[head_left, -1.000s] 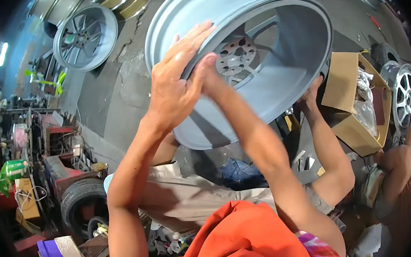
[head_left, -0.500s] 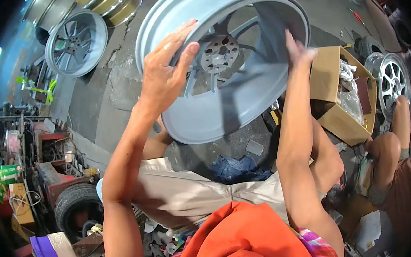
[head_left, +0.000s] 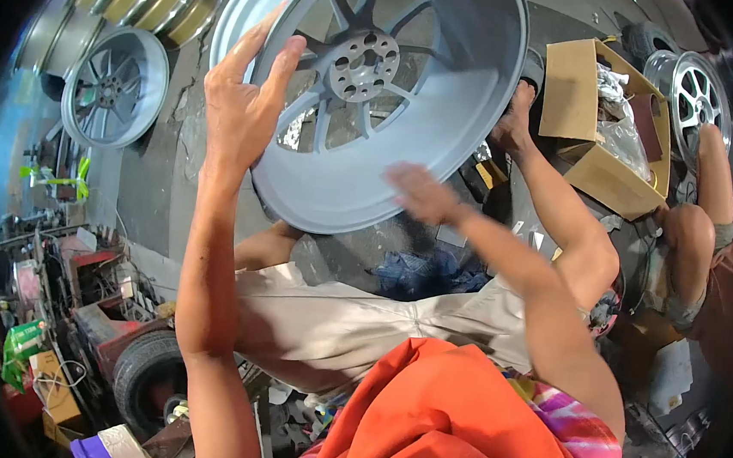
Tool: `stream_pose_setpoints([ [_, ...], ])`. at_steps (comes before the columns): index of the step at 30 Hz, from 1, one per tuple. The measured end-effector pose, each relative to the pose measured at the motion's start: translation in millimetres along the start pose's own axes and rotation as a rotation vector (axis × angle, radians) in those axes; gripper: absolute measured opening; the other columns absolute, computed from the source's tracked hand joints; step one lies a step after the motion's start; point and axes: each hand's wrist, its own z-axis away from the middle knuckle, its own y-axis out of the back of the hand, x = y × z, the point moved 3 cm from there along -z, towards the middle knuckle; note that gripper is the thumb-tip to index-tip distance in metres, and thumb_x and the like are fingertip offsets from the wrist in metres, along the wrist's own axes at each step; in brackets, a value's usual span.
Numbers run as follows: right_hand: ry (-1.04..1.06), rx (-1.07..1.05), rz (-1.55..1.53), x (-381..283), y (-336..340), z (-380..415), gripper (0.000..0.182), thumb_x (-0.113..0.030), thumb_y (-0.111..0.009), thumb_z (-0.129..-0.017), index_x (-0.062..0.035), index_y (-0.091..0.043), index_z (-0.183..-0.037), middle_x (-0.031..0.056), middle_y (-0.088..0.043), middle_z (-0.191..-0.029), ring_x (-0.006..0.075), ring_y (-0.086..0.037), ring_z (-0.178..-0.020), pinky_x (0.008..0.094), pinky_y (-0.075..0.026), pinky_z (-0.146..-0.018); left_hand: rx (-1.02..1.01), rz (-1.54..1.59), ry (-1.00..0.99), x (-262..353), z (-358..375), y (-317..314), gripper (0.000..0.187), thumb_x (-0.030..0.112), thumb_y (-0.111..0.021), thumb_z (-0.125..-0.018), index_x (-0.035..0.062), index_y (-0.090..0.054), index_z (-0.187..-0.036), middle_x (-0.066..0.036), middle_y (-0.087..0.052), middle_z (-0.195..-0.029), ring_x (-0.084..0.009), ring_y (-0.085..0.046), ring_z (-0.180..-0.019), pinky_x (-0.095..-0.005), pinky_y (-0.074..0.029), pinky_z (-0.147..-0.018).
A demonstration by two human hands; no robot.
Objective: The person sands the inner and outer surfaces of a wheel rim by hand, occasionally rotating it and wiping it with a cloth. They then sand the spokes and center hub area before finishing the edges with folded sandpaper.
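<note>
A large grey wheel rim (head_left: pixel 327 187) stands tilted in front of me, its spokes and round hub (head_left: pixel 364 66) facing me. My left hand (head_left: pixel 243 103) is at the rim's left edge, thumb and fingers spread around the lip, holding it. Over the lower right part of the barrel is my right hand (head_left: pixel 421 192), blurred by motion, with its fingers stretched out and nothing visible in it. Whether it touches the surface is unclear.
A cardboard box (head_left: pixel 571 90) with plastic and paper stands at right, near another person's leg (head_left: pixel 692 246) and a silver wheel (head_left: pixel 696 104). Another grey rim (head_left: pixel 116 87) is at left. A blue cloth (head_left: pixel 415 273) lies on the floor.
My right hand has left the rim's right edge and moved down and left over the barrel. The rim appears higher and further left in view, with my left hand still at its edge.
</note>
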Motion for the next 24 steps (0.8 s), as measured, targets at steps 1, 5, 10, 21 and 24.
stream_pose_setpoints([
  [1, 0.134, 0.082, 0.177, 63, 11, 25, 0.06, -0.041, -0.046, -0.104, -0.0076, -0.036, -0.153, 0.014, -0.037, -0.157, 0.0281, -0.03, -0.148, 0.0436, -0.02, -0.124, 0.008, -0.003, 0.013, -2, 1, 1, 0.039, 0.016, -0.069, -0.094, 0.0026, -0.065, -0.13, -0.013, -0.073, -0.112, -0.015, -0.066, -0.103, -0.0288, -0.05, -0.092],
  [5, -0.059, -0.142, 0.915, 203, 118, 40, 0.047, -0.025, -0.059, -0.085, -0.0098, -0.06, -0.13, 0.0095, -0.054, -0.136, 0.0296, -0.038, -0.142, 0.051, -0.021, -0.123, 0.005, -0.021, -0.023, -7, 3, -1, 0.044, 0.028, -0.067, -0.096, 0.0011, -0.063, -0.131, -0.014, -0.073, -0.115, -0.018, -0.066, -0.104, -0.0305, -0.048, -0.095],
  [10, -0.179, -0.064, 1.035, 149, 113, 23, 0.037, -0.027, -0.056, -0.09, -0.0176, -0.068, -0.124, 0.0034, -0.05, -0.141, 0.0278, -0.041, -0.137, 0.0501, -0.033, -0.114, 0.068, -0.005, -0.049, 6, -7, -3, 0.035, 0.022, -0.07, -0.093, -0.0073, -0.068, -0.112, -0.022, -0.073, -0.1, -0.0211, -0.067, -0.091, -0.0327, -0.05, -0.084],
  [21, -0.099, -0.165, -0.648, -187, 148, -89, 0.041, -0.018, -0.061, -0.083, 0.0023, -0.059, -0.118, 0.0286, -0.064, -0.111, 0.0413, -0.063, -0.1, 0.0486, -0.05, -0.091, 0.026, 0.086, -0.073, 7, -2, -10, 0.043, 0.031, -0.061, -0.1, -0.0013, -0.064, -0.128, -0.02, -0.068, -0.123, -0.0295, -0.067, -0.113, -0.035, -0.048, -0.099],
  [24, -0.129, 0.097, -0.915, -177, 263, -121, 0.03, -0.021, -0.058, -0.089, 0.0026, -0.064, -0.107, 0.0215, -0.07, -0.104, 0.0314, -0.068, -0.094, 0.0423, -0.052, -0.086, 0.027, 0.127, -0.119, 3, 1, -12, 0.041, 0.03, -0.052, -0.104, -0.0022, -0.064, -0.127, -0.022, -0.065, -0.129, -0.0351, -0.057, -0.129, -0.038, -0.044, -0.106],
])
